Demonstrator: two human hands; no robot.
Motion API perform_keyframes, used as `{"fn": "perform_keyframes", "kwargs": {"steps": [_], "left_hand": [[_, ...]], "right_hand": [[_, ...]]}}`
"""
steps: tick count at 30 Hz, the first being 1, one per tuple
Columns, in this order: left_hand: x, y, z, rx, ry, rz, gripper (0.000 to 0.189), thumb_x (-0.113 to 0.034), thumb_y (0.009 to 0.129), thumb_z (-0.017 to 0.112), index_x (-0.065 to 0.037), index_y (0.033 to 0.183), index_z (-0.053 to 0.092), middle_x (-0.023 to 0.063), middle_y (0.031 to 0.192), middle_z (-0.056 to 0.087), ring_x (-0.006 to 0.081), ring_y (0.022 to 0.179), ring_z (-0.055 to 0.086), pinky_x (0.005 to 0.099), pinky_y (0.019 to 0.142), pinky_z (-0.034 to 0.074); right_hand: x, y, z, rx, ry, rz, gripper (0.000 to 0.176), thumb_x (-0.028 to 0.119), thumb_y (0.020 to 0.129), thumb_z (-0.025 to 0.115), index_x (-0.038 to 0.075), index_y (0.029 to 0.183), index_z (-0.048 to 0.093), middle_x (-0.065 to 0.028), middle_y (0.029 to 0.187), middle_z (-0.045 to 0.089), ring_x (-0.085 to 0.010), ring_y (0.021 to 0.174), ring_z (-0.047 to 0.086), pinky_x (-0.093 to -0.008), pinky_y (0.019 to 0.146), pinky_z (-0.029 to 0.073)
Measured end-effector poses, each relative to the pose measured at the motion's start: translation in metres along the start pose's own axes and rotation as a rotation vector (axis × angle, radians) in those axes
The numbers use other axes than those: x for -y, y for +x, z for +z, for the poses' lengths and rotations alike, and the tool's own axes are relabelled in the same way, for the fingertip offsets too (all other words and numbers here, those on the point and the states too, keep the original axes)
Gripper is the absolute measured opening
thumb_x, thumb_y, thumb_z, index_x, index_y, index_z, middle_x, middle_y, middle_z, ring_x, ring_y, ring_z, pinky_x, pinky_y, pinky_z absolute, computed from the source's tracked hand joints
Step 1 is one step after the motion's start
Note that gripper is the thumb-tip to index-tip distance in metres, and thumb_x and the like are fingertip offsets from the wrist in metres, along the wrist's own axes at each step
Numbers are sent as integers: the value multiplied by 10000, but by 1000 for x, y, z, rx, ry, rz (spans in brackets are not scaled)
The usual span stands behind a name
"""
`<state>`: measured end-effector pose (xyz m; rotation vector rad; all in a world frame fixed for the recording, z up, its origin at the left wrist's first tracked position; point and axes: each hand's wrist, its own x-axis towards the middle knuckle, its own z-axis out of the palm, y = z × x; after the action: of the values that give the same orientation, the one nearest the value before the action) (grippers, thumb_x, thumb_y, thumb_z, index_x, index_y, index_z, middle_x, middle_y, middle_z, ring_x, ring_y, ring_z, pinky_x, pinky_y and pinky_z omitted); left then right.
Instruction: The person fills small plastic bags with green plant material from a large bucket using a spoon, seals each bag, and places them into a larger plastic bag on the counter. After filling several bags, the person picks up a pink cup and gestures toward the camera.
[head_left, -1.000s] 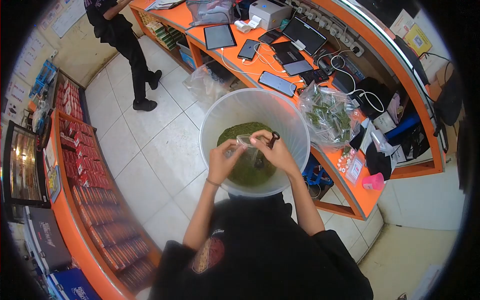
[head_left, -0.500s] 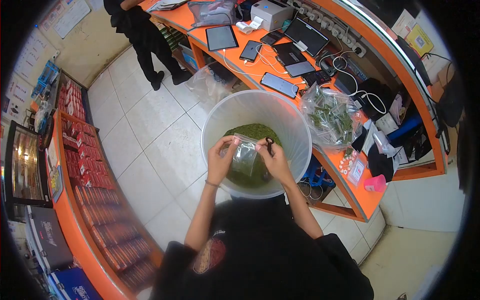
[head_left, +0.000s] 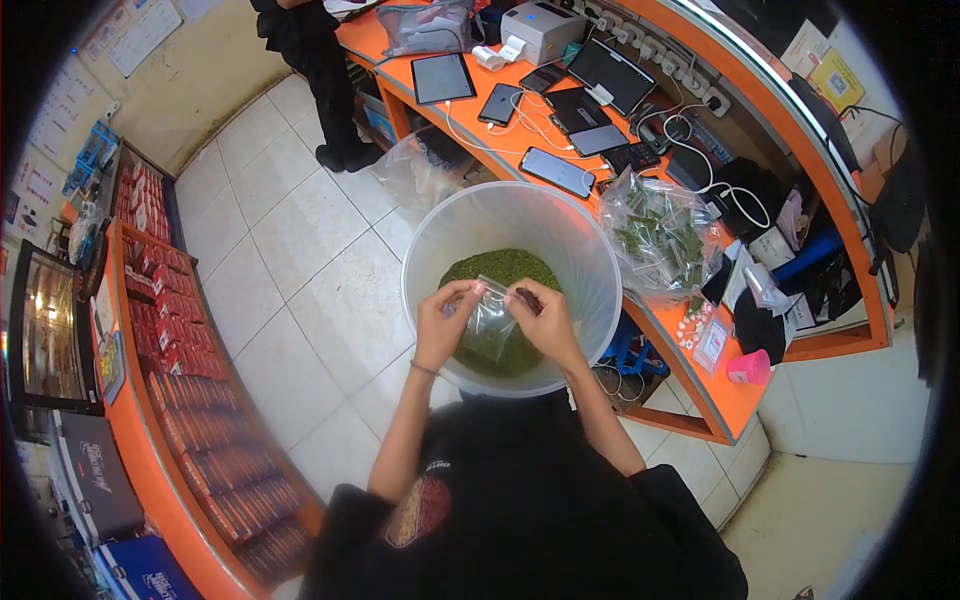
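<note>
A small clear zip-lock bag (head_left: 490, 330) is stretched between my two hands, above a big translucent white tub (head_left: 432, 235). My left hand (head_left: 440, 325) pinches the bag's top left corner. The top right corner is pinched by my right hand (head_left: 545, 325), which also has a dark-handled tool (head_left: 527, 298) tucked in its fingers; most of that tool is hidden. Inside the tub lies a heap of green, crumbly, leaf-like material (head_left: 505, 265). The bag looks see-through with nothing visible inside, its mouth uppermost.
An orange counter (head_left: 490, 140) behind the tub bears phones, a tablet (head_left: 443, 78), cables and a printer (head_left: 545, 30). A large bag of filled small packets (head_left: 660, 235) stands right of the tub, near a pink cup (head_left: 750, 367). Shelves of boxes (head_left: 215, 440) line the left. Another person (head_left: 335, 90) stands behind.
My hands have drawn closer together, and the bag's top has puckered between them. The tool's handle has swung lower behind my right fingers. The other person has shifted to the right.
</note>
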<state>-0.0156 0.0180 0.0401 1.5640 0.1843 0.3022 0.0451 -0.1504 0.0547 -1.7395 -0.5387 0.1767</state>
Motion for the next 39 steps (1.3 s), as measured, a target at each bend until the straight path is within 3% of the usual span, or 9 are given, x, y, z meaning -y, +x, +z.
{"fn": "perform_keyframes", "kwargs": {"steps": [8, 21, 25, 27, 29, 31, 33, 37, 39], "left_hand": [[-6, -6, 2, 77, 187, 7, 200, -163, 916, 682, 25, 979, 707, 43, 888, 708, 75, 812, 610, 231, 733, 484], [-7, -5, 7, -219, 173, 53, 173, -130, 910, 674, 31, 971, 698, 70, 857, 708, 98, 811, 631, 256, 743, 497], [-2, -1, 5, 107, 228, 79, 160, -129, 900, 684, 13, 972, 705, 59, 872, 714, 127, 792, 650, 269, 746, 505], [-4, 0, 9, 133, 252, 74, 208, -129, 888, 696, 1, 1050, 687, 64, 977, 705, 130, 882, 645, 277, 805, 491], [0, 7, 5, -143, 272, 206, 363, -227, 898, 698, -37, 1200, 633, 97, 1112, 664, 107, 977, 592, 253, 774, 464], [-4, 6, -2, -126, 216, 109, 488, -222, 897, 684, -89, 1340, 530, 93, 1250, 591, 124, 1011, 562, 254, 827, 437], [-10, 2, -2, -126, 76, -25, 506, -119, 927, 595, -68, 1402, 430, 88, 1242, 555, 164, 992, 551, 291, 889, 442], [1, 4, -6, -45, -87, -52, 547, -110, 949, 512, -91, 1465, 330, 103, 1305, 518, 178, 978, 544, 294, 889, 441], [5, 3, -11, 65, -281, -112, 579, -138, 974, 477, -101, 1506, 251, 127, 1370, 497, 178, 1067, 534, 313, 931, 440]], "right_hand": [[3, 0, 1, 37, -90, -124, 132, 84, 812, 691, -37, 855, 663, -84, 776, 565, -173, 640, 563, -282, 590, 429], [5, -16, -15, 187, -97, -94, 136, 67, 788, 717, -18, 882, 668, -83, 772, 587, -187, 673, 603, -306, 632, 472], [-13, -12, -12, 271, -226, 84, 230, 185, 827, 725, 29, 985, 662, -84, 683, 566, -214, 638, 583, -341, 593, 436], [-27, -13, -12, 298, -150, -22, 193, 193, 876, 678, 45, 999, 657, -59, 636, 570, -170, 607, 570, -315, 583, 433], [-26, -13, -14, -9, 120, 171, 156, 174, 916, 617, 32, 965, 661, -36, 640, 591, -127, 586, 560, -281, 564, 437], [-17, -8, -25, -507, 479, 371, 229, 258, 980, 584, 48, 911, 643, 0, 647, 560, -48, 511, 455, -236, 438, 338], [-7, -3, -45, -645, 833, 287, 250, 313, 967, 612, 82, 874, 632, 18, 658, 524, -33, 494, 410, -236, 412, 287], [-3, -6, -34, -556, 718, 417, 228, 303, 945, 645, 83, 887, 649, 27, 664, 496, -36, 524, 424, -235, 448, 319], [7, -12, -14, -248, 321, 435, 218, 269, 918, 679, 51, 931, 667, 18, 679, 530, -40, 571, 453, -241, 501, 365]]}}
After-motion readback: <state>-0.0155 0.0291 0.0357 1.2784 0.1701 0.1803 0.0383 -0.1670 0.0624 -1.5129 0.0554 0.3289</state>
